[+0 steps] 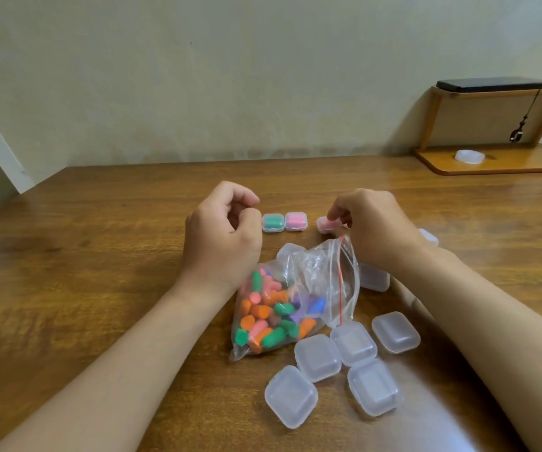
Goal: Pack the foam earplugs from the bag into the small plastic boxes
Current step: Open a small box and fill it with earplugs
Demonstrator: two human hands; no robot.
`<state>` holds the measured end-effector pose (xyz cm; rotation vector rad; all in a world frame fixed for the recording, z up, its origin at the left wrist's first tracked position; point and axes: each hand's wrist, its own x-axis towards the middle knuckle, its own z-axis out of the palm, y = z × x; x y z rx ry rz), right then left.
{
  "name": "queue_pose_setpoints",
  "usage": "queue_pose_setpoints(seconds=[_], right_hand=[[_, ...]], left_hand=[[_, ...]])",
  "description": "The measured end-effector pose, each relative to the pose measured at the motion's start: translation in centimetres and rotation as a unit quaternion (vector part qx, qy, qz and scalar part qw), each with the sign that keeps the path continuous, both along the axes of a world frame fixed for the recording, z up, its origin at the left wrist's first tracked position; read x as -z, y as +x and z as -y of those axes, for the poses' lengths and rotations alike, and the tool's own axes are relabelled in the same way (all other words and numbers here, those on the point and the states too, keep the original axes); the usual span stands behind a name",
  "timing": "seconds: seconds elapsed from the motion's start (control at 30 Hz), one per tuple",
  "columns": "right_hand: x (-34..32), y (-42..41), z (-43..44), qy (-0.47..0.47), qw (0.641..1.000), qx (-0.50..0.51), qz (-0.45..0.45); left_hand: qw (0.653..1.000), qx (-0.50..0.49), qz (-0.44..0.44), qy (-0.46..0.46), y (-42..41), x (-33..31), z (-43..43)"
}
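The wooden table [100,256] bears an earplug bag [291,298], plastic boxes [318,357] — a rack [491,163].

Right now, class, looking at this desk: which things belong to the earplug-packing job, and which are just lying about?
Job: bag of earplugs, green-filled box, pink-filled box, third box pinched by right hand, empty boxes.
Lying about: phone, wooden shelf, white ring.

Soft, even, rather dim indoor light, perhaps from overhead. Shadows are faint; a pale sheen on the tabletop [442,429], small glints on the bag [320,272]. Edges bow outward; detail slightly soft.
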<state>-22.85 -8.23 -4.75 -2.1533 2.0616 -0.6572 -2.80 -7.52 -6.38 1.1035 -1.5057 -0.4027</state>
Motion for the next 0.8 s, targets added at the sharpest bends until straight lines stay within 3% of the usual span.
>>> queue_pose_setpoints(seconds=[0.33, 0.67, 0.8], right_hand=[[0.06, 0.3, 0.62, 0.042, 0.997, -0.016, -0.062], [0.2, 0.16, 0.69, 0.043, 0.995, -0.041, -0.077], [0.37, 0.07, 0.84, 0.044, 0.995, -0.048, -0.081]], left_hand=[[0.998, -0.06, -0.009, 0.015, 0.23, -0.5, 0.0], [0.999, -0.024, -0.016, 0.033, -0.2, -0.71, -0.44], [0.999, -0.018, 0.018, 0.035, -0.29, -0.36, -0.3]])
